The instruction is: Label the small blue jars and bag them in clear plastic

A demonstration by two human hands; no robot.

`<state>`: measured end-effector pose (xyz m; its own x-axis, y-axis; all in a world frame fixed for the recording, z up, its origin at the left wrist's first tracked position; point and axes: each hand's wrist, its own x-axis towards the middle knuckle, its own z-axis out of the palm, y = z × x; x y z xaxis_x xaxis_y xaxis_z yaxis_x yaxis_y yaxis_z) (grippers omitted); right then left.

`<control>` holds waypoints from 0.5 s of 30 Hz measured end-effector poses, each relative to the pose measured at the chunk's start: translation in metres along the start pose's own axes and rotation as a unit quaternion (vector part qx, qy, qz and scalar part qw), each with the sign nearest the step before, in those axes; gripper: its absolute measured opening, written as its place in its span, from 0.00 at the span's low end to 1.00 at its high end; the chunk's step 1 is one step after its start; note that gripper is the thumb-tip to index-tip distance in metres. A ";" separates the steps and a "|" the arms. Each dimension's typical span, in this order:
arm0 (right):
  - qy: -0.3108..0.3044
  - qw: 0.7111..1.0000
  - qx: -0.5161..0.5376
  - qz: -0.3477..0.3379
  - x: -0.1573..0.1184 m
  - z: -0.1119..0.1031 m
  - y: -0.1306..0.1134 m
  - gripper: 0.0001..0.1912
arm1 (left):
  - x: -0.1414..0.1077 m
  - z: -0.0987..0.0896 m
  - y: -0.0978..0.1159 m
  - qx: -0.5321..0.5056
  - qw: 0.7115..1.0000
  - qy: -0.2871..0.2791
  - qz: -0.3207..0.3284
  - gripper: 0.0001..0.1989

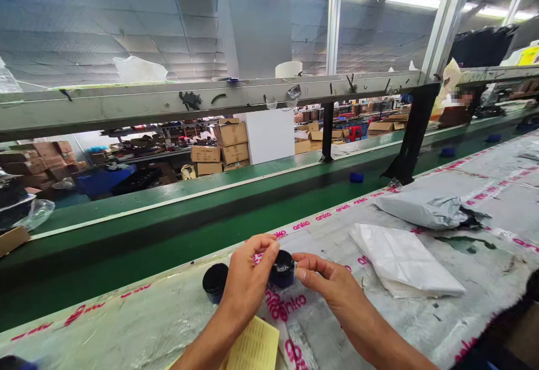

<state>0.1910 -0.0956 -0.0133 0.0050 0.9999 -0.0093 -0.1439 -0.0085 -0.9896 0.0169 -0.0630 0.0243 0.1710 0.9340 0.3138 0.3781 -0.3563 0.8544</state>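
A round dark container with a black top (282, 268) stands on the covered bench between my hands, with a shiny patch on its top. At its left edge, my left hand (249, 269) has thumb and forefinger pinched together; whatever is in the pinch is too small to make out. My right hand (330, 283) pinches close at the container's right rim, and I cannot tell what is between its fingertips. Beside my left wrist is a second black-topped container (214, 283), partly hidden by the hand. A yellow sheet with printed rows (257, 343) lies under my left forearm.
Right of my hands lie a stack of white plastic bags (406, 263) and a grey plastic bag (421, 211). Beyond the bench runs a green conveyor belt (168, 246) carrying blue round items (356, 177). A metal shelf beam (151, 103) and black post (412, 134) stand over it.
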 end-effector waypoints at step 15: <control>0.024 0.999 0.010 0.043 0.025 0.000 0.015 0.19 | 0.006 0.015 -0.040 0.189 0.971 -0.142 -0.039 0.53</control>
<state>0.1887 -0.0703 -0.0285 0.0400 0.9941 -0.1007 -0.1653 -0.0928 -0.9819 0.0162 -0.0433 -0.0143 0.3512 0.9328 0.0811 0.6982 -0.3186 0.6411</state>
